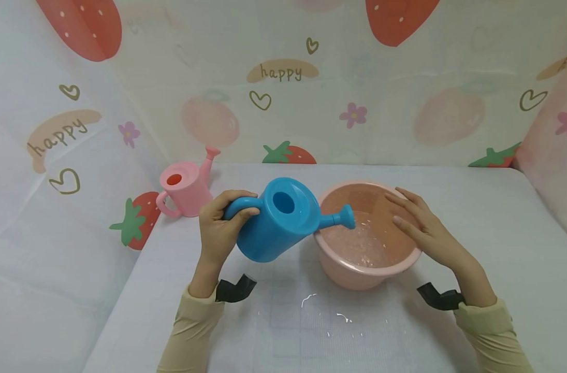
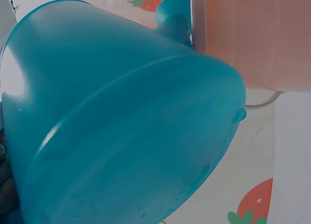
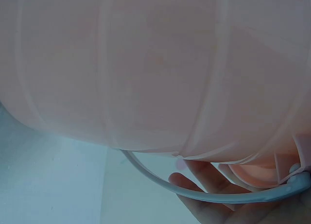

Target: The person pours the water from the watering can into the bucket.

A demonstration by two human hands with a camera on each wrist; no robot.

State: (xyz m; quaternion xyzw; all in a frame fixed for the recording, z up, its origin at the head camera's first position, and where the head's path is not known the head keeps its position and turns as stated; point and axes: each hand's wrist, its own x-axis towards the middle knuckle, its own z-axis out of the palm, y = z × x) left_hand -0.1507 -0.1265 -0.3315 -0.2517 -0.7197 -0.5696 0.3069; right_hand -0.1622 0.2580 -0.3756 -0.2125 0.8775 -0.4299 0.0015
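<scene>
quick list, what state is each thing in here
Bucket: upright, water inside
Table: glossy, wet-looking spots in front of the bucket
Blue watering can: tilted, spout over the bucket
Pink watering can: upright on the table
Left hand: grips the blue watering can's handle
Right hand: at the bucket's rim

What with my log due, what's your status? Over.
Left hand gripping blue watering can by handle, tilted, spout over basin. Right hand at basin's rim. Pink can aside, nothing blocking.
</scene>
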